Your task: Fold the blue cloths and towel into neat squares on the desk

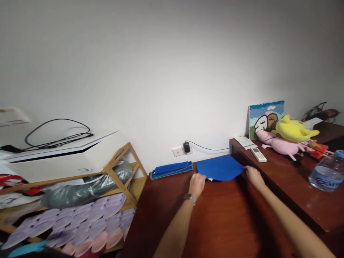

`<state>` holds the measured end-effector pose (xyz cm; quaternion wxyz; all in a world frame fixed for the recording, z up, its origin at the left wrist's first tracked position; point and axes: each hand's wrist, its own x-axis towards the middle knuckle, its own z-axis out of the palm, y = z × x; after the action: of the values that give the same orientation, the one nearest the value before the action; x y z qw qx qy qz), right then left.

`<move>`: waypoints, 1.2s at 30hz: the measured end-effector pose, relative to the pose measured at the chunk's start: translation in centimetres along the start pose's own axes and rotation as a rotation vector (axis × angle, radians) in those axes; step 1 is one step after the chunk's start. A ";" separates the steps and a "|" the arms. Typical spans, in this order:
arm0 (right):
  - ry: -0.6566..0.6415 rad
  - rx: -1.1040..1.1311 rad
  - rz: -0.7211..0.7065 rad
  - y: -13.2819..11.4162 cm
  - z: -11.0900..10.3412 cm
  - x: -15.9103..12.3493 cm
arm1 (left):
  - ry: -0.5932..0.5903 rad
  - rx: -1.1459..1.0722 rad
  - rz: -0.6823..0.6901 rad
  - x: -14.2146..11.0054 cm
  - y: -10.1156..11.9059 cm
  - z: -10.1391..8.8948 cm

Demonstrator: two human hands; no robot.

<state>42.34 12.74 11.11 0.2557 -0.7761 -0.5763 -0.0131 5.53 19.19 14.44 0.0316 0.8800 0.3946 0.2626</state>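
A rack (pixel 137 157) bearing a box (pixel 61 163) above slippers (pixel 88 216) stands left of the table (pixel 223 218), whose far end has towels (pixel 172 168) left of a cloth (pixel 220 167), while the right-hand desk (pixel 287 179) holds a remote (pixel 258 154) at left, toys (pixel 294 129) before a picture (pixel 266 120), and a bottle (pixel 326 175) near right.

Open surface of the desk (pixel 223 222) extends in front of my hands and between my forearms, affording a low path. The blue cloth (pixel 220 167) spans the gap between my left grip (pixel 201 177) and my right grip (pixel 245 169), near the wall (pixel 161 89), which bounds reach at the back. To the left of it, the folded cloths (pixel 172 170) occupy the rear edge. To my right, the raised desktop (pixel 285 179) forms a step; upon it, the remote (pixel 258 154) lies near that edge. Above the cloth, the cable (pixel 208 148) crosses along the wall.
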 end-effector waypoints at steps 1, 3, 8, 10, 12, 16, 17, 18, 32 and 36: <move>-0.029 -0.013 0.024 0.2 1.7 -1.5 | -0.022 0.017 -0.013 -1.3 0.3 1.6; -0.063 -0.038 0.046 0.6 5.2 -4.3 | -0.050 0.047 -0.055 -4.3 0.7 4.8; -0.021 -0.151 0.019 2.5 11.8 -9.1 | -0.164 0.102 -0.144 -10.5 -0.5 9.8; -0.025 -0.161 0.042 2.9 12.6 -9.6 | -0.210 0.093 -0.147 -11.2 -1.0 10.2; -0.029 -0.140 0.073 3.0 12.6 -9.7 | -0.232 0.084 -0.153 -11.1 -1.2 10.0; 0.024 -0.047 0.052 3.2 11.4 -9.7 | -0.194 0.102 -0.192 -12.3 -3.0 7.9; 0.054 -0.022 0.040 3.2 11.1 -9.8 | -0.171 0.125 -0.218 -13.6 -4.2 7.0; 0.087 0.004 0.026 3.0 10.9 -10.0 | -0.150 0.155 -0.250 -15.3 -5.7 5.9; -0.306 0.515 -0.033 -30.5 18.7 1.7 | -0.029 0.204 -0.557 -29.0 -14.7 -2.3; -0.268 0.485 0.095 -34.5 22.0 7.1 | -0.033 0.180 -0.580 -29.3 -14.4 -2.6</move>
<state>7.55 35.21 7.39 0.3559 -0.7130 -0.5543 0.2400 -21.64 7.90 0.07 0.0337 0.7340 0.6505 0.1923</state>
